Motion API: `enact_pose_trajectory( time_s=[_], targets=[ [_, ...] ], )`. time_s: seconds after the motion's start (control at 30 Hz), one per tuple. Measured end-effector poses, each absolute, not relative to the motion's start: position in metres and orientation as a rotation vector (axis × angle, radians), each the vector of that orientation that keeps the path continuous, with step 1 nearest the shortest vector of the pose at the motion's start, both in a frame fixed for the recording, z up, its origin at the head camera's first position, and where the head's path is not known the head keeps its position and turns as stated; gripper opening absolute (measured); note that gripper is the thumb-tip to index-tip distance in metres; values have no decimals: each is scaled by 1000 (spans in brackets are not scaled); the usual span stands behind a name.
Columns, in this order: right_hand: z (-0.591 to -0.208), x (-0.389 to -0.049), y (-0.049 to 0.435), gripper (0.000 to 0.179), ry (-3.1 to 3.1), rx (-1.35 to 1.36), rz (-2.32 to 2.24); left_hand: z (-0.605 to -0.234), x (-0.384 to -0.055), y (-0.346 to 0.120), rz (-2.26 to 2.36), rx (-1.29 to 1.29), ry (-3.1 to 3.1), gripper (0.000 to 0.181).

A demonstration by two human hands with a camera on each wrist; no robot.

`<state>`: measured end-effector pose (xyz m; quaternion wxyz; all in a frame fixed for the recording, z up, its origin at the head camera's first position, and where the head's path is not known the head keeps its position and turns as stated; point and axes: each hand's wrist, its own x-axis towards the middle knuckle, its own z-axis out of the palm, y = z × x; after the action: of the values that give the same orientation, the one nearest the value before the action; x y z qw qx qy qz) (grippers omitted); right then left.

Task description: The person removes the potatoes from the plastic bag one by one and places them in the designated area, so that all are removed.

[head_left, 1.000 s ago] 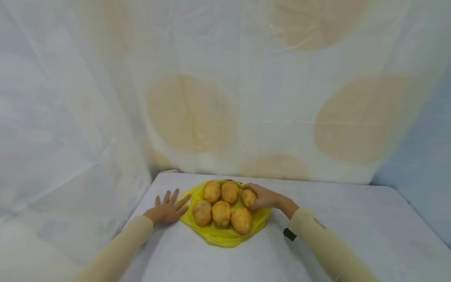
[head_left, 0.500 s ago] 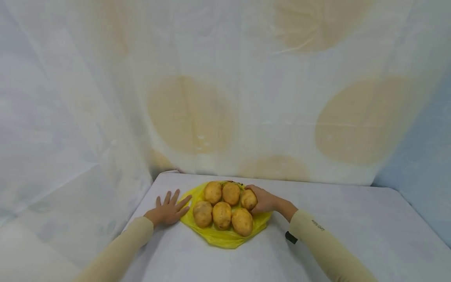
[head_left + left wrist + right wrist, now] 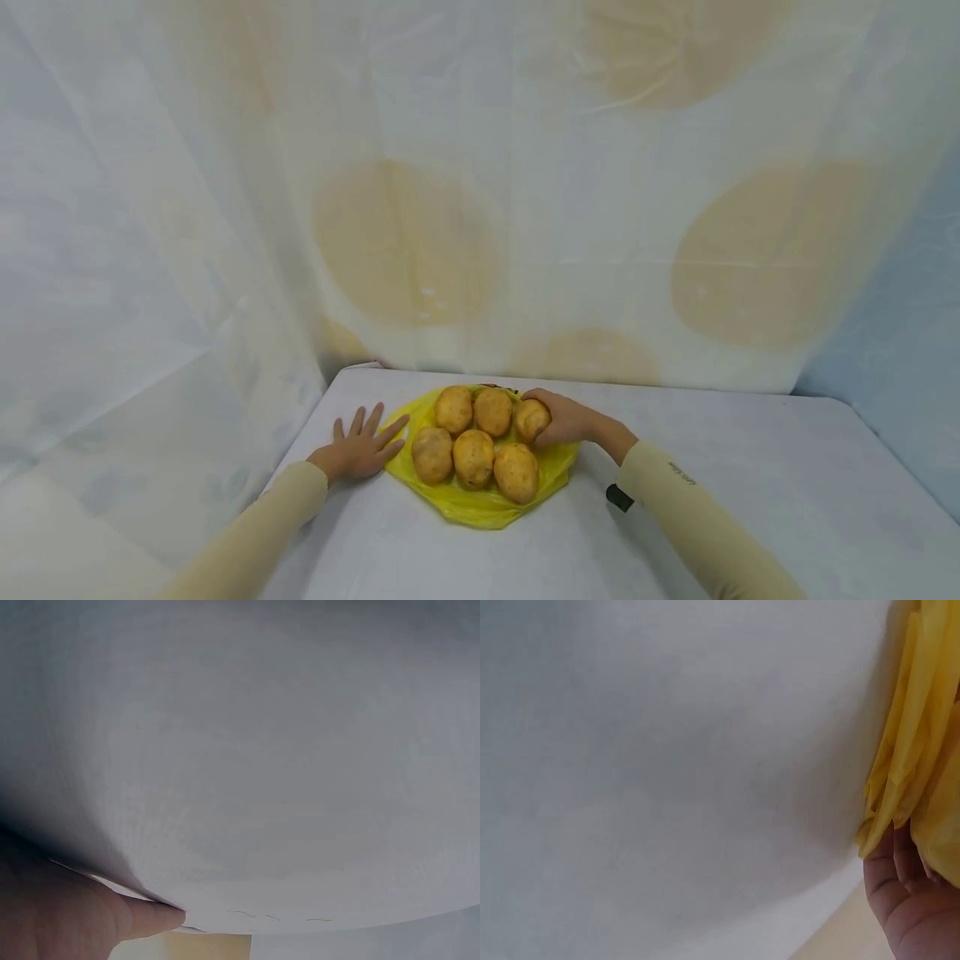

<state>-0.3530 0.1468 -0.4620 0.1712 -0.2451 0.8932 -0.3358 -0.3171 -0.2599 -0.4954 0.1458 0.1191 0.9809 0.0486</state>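
Note:
A yellow plastic bag [image 3: 480, 510] lies flat, with several potatoes [image 3: 473, 458] on it in two rows. At the right end of the far row, my right hand [image 3: 567, 418] holds a smaller potato [image 3: 531, 419], fingers curled over its far side and thumb at its near side. In the right wrist view, fingers [image 3: 885, 881] of that hand show beside the bag's folded edge [image 3: 911, 735]. My left hand [image 3: 360, 447] rests palm down with fingers spread, thumb and forefinger over the bag's left edge. Part of this hand [image 3: 71, 922] appears low in the left wrist view.
A white cloth covers the table [image 3: 720, 467], which extends well to the right of the bag. Behind it hangs a pale curtain [image 3: 577, 275] with large tan dots. A similar sheet [image 3: 150, 333] closes in the left side.
The right hand and its potato have shifted only slightly, and the thumb's position on the potato changed a little. The left hand and the other potatoes have stayed in place.

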Motion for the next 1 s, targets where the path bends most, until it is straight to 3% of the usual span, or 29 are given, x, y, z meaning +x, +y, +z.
enact_pose_trajectory(
  time_s=[0.4, 1.0],
  targets=[
    [-459, -354, 151, 90, 2536, -592, -1130, -491, -313, -259, 146, 369, 2832, 62],
    [-446, -357, 170, 82, 2322, -444, -1466, -491, -316, -258, 155, 386, 2828, 62]
  ],
)
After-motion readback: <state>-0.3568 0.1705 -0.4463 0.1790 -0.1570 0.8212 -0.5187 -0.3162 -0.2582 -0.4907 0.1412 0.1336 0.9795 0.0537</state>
